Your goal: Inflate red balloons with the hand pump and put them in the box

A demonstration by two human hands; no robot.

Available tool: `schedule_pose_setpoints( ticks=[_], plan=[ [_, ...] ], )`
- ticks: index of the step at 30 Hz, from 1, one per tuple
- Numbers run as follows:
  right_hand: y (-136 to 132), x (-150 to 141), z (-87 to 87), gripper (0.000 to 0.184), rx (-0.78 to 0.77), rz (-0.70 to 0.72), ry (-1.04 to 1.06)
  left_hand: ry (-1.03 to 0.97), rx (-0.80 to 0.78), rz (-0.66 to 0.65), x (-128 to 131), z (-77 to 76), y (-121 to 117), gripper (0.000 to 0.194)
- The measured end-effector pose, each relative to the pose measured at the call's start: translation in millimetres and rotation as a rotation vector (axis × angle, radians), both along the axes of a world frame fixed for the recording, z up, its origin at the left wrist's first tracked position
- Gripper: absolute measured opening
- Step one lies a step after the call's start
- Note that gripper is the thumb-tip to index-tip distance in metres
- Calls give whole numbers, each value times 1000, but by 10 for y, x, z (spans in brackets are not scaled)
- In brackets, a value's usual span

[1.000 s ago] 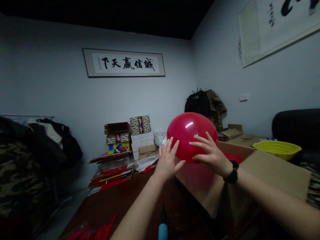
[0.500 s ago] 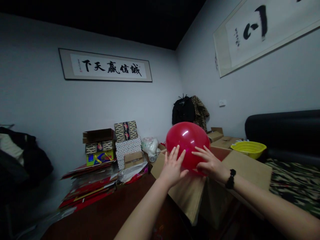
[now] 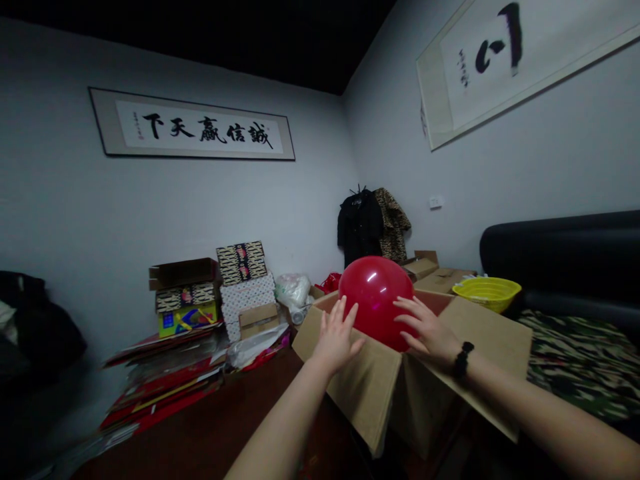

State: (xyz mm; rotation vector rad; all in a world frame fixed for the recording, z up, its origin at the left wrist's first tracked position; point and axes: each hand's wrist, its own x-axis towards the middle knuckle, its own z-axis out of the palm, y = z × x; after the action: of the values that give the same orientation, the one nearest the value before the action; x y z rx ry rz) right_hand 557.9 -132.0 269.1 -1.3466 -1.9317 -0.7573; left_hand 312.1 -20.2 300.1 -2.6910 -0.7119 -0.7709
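A shiny red balloon (image 3: 375, 290) sits in the mouth of an open cardboard box (image 3: 365, 380), its lower part hidden by the box's front flap. At the balloon's left edge is my left hand (image 3: 339, 340), fingers spread and pointing up. My right hand (image 3: 425, 331), with a black band on the wrist, is at the other side, its fingers apart too. Neither hand wraps round the balloon. Whether the fingertips touch it, I cannot tell.
Behind the box's right flap stands a yellow basket (image 3: 487, 293) beside a black sofa (image 3: 565, 253) with camouflage cloth (image 3: 580, 367). Patterned boxes (image 3: 243, 263) and flattened red packaging (image 3: 165, 380) are piled to the left on the dark red tabletop (image 3: 240, 420). Coats (image 3: 360, 223) hang behind.
The balloon has gone down a little, deeper into the box opening. My hands have moved slightly apart and lower, away from the balloon's front. The view has shifted slightly right.
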Motion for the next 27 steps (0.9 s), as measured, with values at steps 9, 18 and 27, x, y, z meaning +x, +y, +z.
schedule_pose_setpoints(
  ticks=[9, 18, 27],
  plan=[
    [251, 234, 0, 44, 43, -146, 286, 38, -64, 20, -3, -43, 96, 78],
    [268, -78, -49, 46, -12, -95, 283, 76, -100, 45, -97, -150, 71, 76],
    [177, -558, 51, 51, -55, -7, 131, 80, -95, 63, -316, -271, -22, 76]
  ],
)
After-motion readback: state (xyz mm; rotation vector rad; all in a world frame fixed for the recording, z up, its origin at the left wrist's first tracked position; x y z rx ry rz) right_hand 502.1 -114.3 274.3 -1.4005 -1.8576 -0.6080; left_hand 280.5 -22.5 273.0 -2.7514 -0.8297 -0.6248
